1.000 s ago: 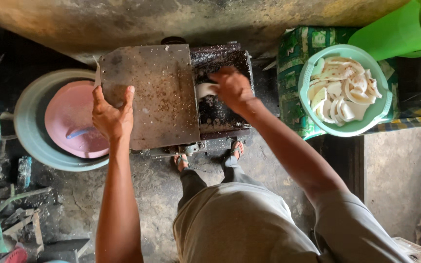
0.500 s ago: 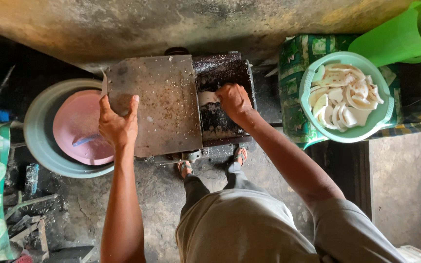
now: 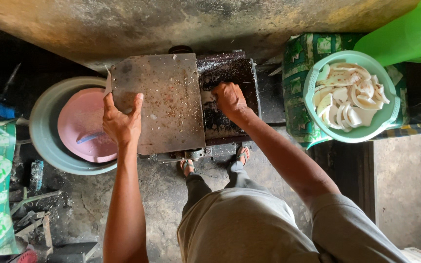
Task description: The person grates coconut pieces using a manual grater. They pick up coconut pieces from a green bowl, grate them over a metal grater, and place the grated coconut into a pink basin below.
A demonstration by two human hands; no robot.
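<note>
Rough concrete wall (image 3: pixel 220 19) lies far; your left hand (image 3: pixel 121 122) grips the flat speckled metal lid (image 3: pixel 159 102); your right hand (image 3: pixel 229 99), clenched, presses into the dark grater trough (image 3: pixel 235 73); white coconut pieces (image 3: pixel 349 97) sit right.

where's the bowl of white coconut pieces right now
In the head view the light green bowl of white pieces sits at the right, on a green patterned sack, just right of the dark machine where the right hand rests.

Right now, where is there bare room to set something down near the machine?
The flat metal cover is bare beyond the left hand at its near left edge. Bare floor lies below it, by the feet. Crowded: the right hand fills the dark hopper, the green basket is full of white pieces, and the pink lid fills the grey tub.
</note>
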